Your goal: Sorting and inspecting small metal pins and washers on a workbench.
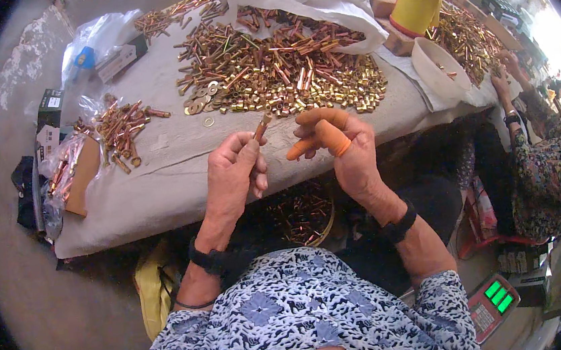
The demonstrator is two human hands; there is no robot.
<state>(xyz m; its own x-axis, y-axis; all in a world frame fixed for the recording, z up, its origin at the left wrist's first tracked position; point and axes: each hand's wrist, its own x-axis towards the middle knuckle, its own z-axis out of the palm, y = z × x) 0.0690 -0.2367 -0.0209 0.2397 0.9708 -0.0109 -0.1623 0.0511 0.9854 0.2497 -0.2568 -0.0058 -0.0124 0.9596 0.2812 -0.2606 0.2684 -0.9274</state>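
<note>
My left hand (234, 172) is closed round a copper-coloured bolt (262, 129), its end standing up past thumb and forefinger. To the right of it, my right hand (348, 145) wears orange finger covers. Its fingers are apart and I see nothing held in them. Both hands are over the near edge of the cloth-covered table (162, 210). Just beyond them lies a heap of brass-coloured short sleeves or nuts (312, 87), with copper-coloured bolts (235, 51) behind. Flat washers (200, 100) sit at the heap's left side, and one loose washer (208, 122) lies nearer.
A smaller bolt pile (120, 126) and an open carton (83, 174) are at left. White sacking (304, 0) covers the back. Right are a yellow jug (418, 3), a white tub (437, 65) and a co-worker (546, 163). Below stand a container of bolts (305, 216) and a scale (492, 306).
</note>
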